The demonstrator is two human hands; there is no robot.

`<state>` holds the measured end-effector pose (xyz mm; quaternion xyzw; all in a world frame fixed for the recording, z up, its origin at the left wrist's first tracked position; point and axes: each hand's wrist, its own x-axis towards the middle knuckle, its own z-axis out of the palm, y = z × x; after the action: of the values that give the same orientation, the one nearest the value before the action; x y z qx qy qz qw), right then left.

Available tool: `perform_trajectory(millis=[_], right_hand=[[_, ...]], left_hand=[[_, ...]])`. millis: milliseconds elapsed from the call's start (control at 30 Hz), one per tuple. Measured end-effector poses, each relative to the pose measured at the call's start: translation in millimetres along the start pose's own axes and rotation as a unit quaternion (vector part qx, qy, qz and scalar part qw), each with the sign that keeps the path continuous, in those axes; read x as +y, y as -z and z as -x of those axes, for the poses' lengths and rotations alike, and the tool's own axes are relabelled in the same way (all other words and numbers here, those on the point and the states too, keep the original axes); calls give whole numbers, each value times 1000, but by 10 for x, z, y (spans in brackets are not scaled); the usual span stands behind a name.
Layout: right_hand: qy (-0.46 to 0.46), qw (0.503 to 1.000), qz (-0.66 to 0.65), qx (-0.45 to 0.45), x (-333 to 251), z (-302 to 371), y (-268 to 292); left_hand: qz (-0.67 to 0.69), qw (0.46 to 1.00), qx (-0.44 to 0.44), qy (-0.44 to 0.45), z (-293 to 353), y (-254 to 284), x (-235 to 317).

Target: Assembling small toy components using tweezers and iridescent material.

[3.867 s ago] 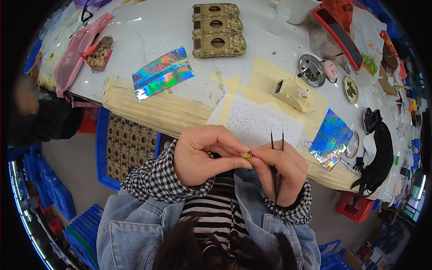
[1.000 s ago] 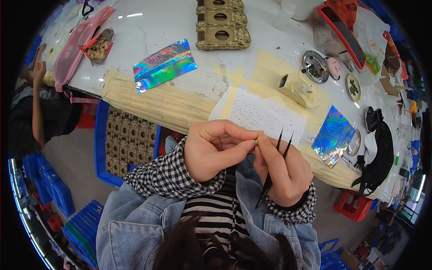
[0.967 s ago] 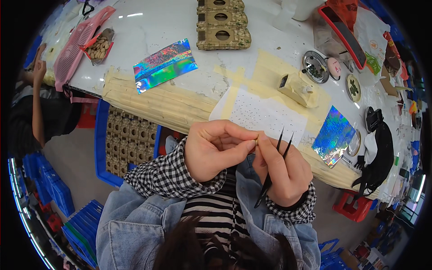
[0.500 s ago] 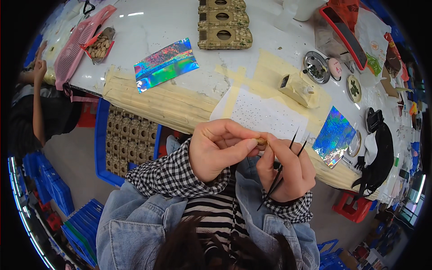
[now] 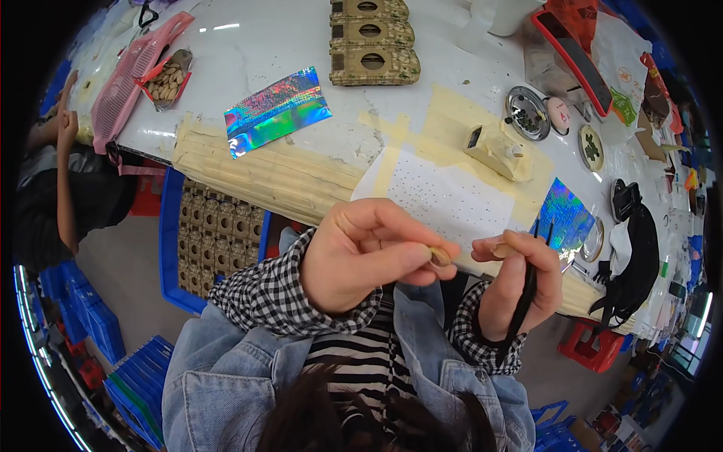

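My left hand pinches a small tan oval nut between thumb and fingertips, above the near edge of the table. A short gap to the right, my right hand is closed with black tweezers lying across the palm, tips pointing up and away. Between its thumb and forefinger shows a small pale piece, which looks like a bit of shell. Beyond both hands lies a white sheet with rows of tiny dark dots, taped to the table.
A beige taped block stands behind the sheet. Shiny foil pieces lie on the table, with camouflage cases at the back. Metal dishes and a red-edged phone sit right; a bag of nuts lies left. A blue crate stands below.
My hands have parted. The right one, with the tweezers and the pale piece, has moved right; the left keeps the nut and has barely shifted.
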<state>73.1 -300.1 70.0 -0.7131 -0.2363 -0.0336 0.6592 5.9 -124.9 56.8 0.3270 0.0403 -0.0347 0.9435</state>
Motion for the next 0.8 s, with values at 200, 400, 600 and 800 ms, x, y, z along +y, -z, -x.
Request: perform_trajectory(millis=[200, 400, 600, 800], right_hand=[[55, 997, -39, 44, 20, -6, 53], [64, 997, -29, 27, 4, 23, 84], [62, 997, -30, 22, 2, 21, 96], [64, 998, -27, 8, -6, 12, 111]], left_hand=[[162, 903, -395, -50, -19, -322, 128], [255, 872, -415, -51, -15, -482, -74], [199, 890, -410, 28, -32, -443, 58], [130, 873, -469, -16, -86, -398, 136]])
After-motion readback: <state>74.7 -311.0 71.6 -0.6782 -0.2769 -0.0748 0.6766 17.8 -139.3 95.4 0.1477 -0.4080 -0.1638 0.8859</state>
